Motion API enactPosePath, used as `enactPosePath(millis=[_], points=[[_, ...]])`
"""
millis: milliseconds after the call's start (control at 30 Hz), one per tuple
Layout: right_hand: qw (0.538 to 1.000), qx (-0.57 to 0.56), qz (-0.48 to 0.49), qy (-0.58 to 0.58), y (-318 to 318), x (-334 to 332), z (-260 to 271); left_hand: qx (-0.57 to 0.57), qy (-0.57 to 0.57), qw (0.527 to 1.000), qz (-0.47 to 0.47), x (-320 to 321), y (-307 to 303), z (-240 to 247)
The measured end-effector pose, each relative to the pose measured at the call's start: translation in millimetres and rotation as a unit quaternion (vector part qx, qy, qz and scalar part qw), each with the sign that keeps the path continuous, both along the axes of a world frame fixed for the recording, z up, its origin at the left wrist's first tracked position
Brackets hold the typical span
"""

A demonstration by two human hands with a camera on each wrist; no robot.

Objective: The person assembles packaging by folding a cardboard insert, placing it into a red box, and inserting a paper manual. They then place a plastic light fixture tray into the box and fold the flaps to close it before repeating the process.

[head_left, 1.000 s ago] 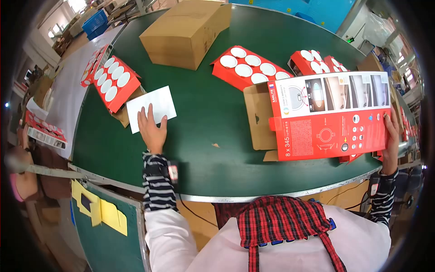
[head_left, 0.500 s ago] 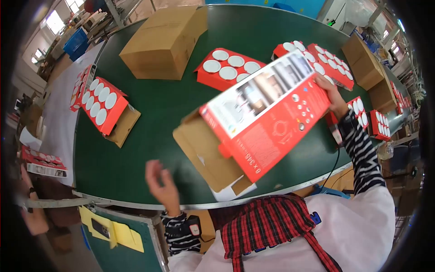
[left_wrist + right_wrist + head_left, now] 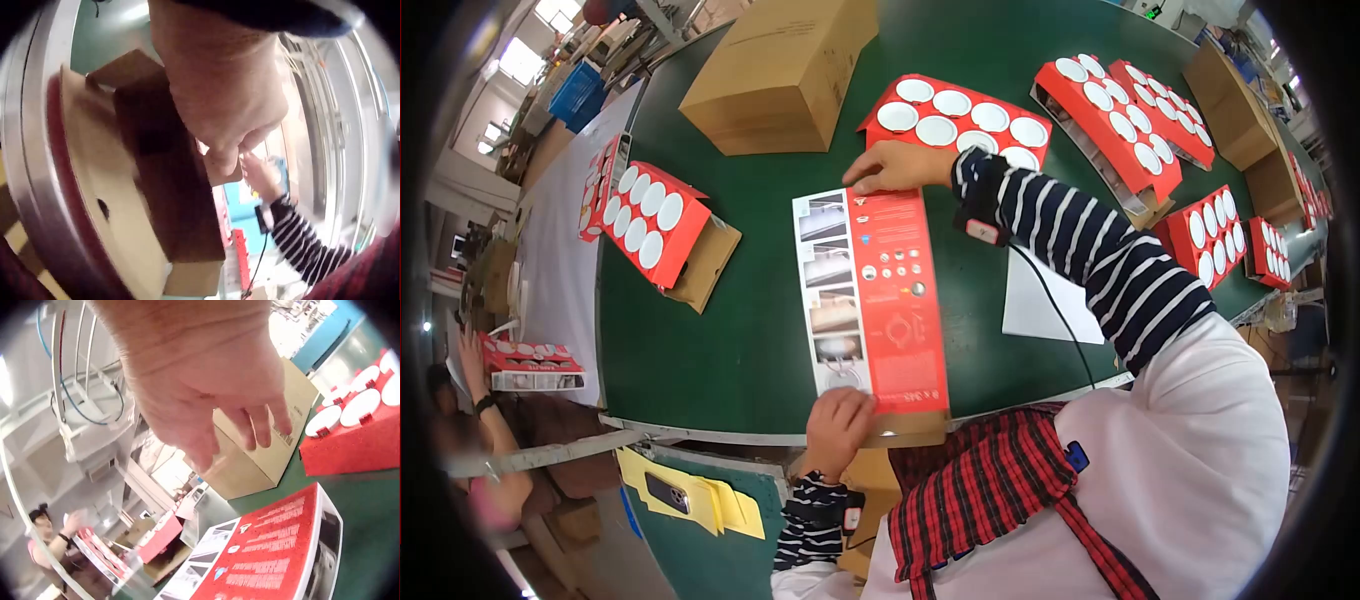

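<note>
A long red and white printed carton (image 3: 900,300) lies flat on the green table in front of me, its brown open end toward me. My left hand (image 3: 838,432) grips the near left edge of that end; in the left wrist view the open flap (image 3: 106,187) and dark inside of the carton show beside its curled fingers. At the far end is my right hand (image 3: 900,165), seen in the right wrist view over the carton with fingers extended and nothing in them. A white sheet (image 3: 1050,300) lies on the table under my right forearm.
Red cartons with white round discs stand at the back (image 3: 960,115), the right (image 3: 1115,125) and the left (image 3: 645,225). Behind is a large brown box (image 3: 775,85). A phone (image 3: 667,492) lies on yellow card at lower left. Another person's hand (image 3: 472,365) shows at far left.
My right hand has brought the carton from the right to the middle, turned it lengthwise and loosened its hold. My left hand has left the white sheet and taken the carton's near end.
</note>
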State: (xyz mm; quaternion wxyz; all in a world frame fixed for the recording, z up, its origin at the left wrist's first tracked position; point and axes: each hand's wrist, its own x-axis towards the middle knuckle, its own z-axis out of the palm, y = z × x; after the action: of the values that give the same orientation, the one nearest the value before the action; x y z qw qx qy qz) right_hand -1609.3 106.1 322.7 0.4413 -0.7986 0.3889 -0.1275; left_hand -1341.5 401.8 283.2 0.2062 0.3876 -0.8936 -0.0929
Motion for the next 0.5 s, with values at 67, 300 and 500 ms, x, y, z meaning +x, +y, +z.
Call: enactPosePath(millis=[67, 300, 500], points=[[0.99, -0.06, -0.098, -0.08, 8.5, -7.8, -21.2, -0.021, 0.016, 0.997, 0.066, -12.2, -7.9, 2.8], [0.923, 0.177, -0.251, -0.23, 136.5, -59.5, -38.2, 0.248, 0.68, 0.645, 0.244, -64.7, -32.3, 4.3], [0.974, -0.051, -0.076, -0.208, 202.2, -35.8, -30.0, 0.421, 0.75, 0.507, 0.059, -118.2, -16.2, -66.0]])
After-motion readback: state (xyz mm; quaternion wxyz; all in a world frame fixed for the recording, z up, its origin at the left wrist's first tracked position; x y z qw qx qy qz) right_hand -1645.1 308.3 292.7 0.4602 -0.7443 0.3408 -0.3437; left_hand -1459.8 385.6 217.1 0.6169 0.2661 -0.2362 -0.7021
